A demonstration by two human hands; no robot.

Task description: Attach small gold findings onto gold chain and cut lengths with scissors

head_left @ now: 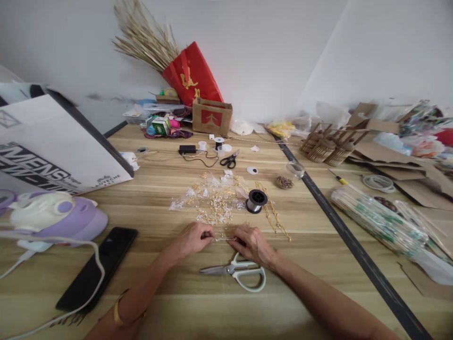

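The wooden table (198, 311) carries everything, its near edge out of view; at its left leans a white box (60, 141), cut off by the frame. A dark phone (97, 269) lies beneath a pale cable, clear of the middle, perhaps to keep the working spot free. Both forearms run out at the bottom edge. The left hand (194, 237) and right hand (256, 245) face each other, thumb and fingers of each pinched nearly closed on an end of the strand, seemingly to keep it taut. White-handled scissors (231, 270) lie just below, probably for easy reach, the right hand covering part of a handle. Gold chains (278, 222) and a wire spool (255, 201) sit beyond that hand; loose beads (215, 208) spread ahead of both, likely for picking singly. Smallest is the thin strand (225, 240) between the fingertips, just above the tabletop or touching it, I cannot tell which; its ends disappear into the grips, and its make-up is too fine to read.
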